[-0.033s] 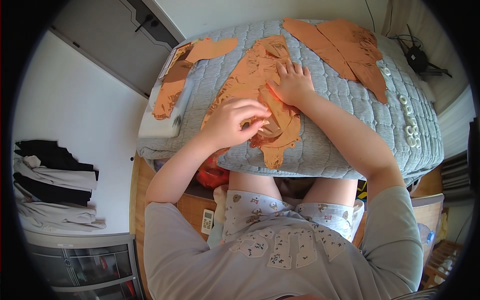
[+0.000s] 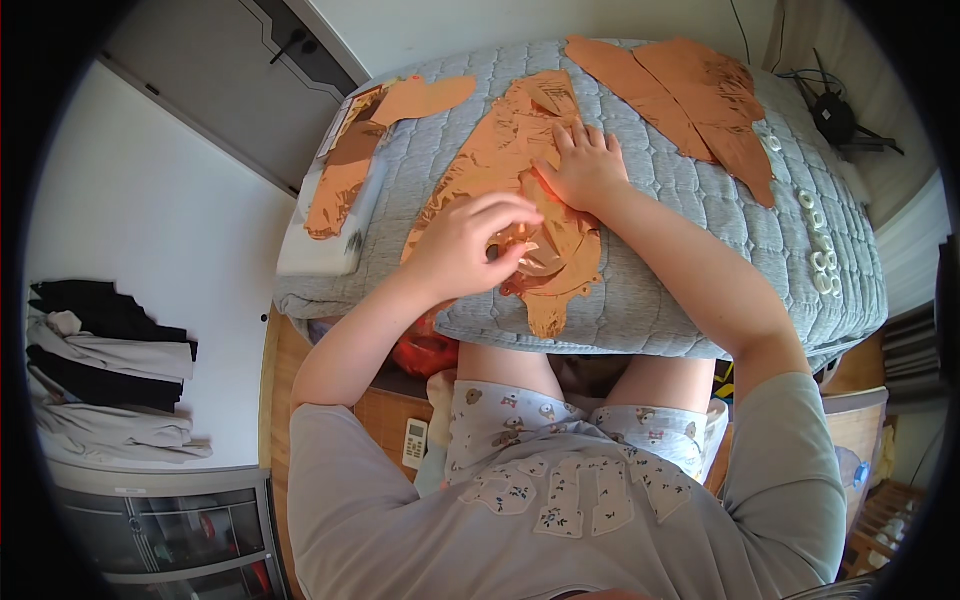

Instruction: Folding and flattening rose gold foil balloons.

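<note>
A flat, copper-coloured foil balloon (image 2: 480, 165) lies on the quilted grey mattress, its narrow tab (image 2: 545, 315) pointing toward me. My right hand (image 2: 588, 168) presses on its right side, palm down with fingers spread. Above its lower left part is my left hand (image 2: 470, 245), bent at the fingers, with a gap between thumb and fingertips. A small shiny pale bit shows beside the left thumb tip; whether it touches the thumb, I cannot tell. The foil between my hands is wrinkled and partly hidden by the left hand.
More copper foil balloons lie at the far right (image 2: 680, 95) and at the left (image 2: 345, 180), the latter over a white package (image 2: 315, 250). Several white rings (image 2: 820, 245) line the mattress's right side. A black router (image 2: 833, 118) stands behind. A remote control (image 2: 415, 443) is below.
The fingers of my left hand have lifted slightly, widening the gap to the thumb. My right hand and the foil balloon stay where they were.
</note>
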